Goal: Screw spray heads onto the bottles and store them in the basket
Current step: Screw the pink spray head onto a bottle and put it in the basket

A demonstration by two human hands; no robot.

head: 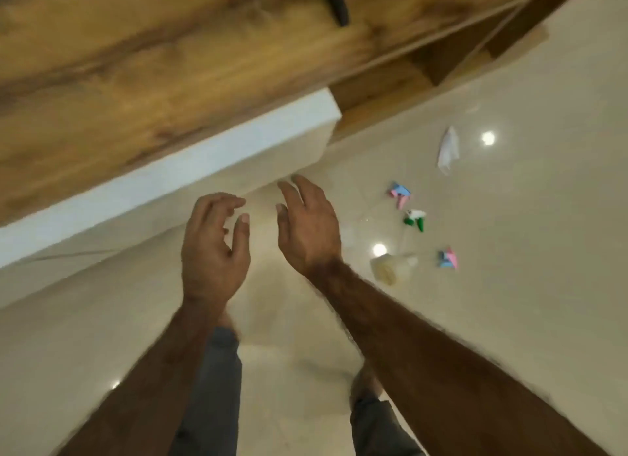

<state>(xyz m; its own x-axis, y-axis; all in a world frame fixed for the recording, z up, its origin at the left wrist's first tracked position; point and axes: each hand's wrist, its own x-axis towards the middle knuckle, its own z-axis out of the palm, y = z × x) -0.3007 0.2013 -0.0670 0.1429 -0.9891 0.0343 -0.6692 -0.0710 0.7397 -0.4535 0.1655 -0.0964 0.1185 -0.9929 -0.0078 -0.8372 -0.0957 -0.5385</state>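
Observation:
Both my hands are stretched out over the glossy beige floor, holding nothing. My left hand [214, 248] has its fingers curled loosely apart; my right hand [307, 226] is spread, palm facing left. To the right on the floor lie a pink and blue spray head [400, 194], a green and white spray head [415, 219], and another pink and blue spray head [448, 258]. A translucent pale bottle [390, 267] lies on its side just right of my right wrist. No basket is in view.
A wooden table top [153, 71] with a white edge band [176, 180] fills the upper left. Wooden shelving [441, 65] stands at the upper right. A crumpled white piece [448, 150] lies on the floor. My legs and feet show below.

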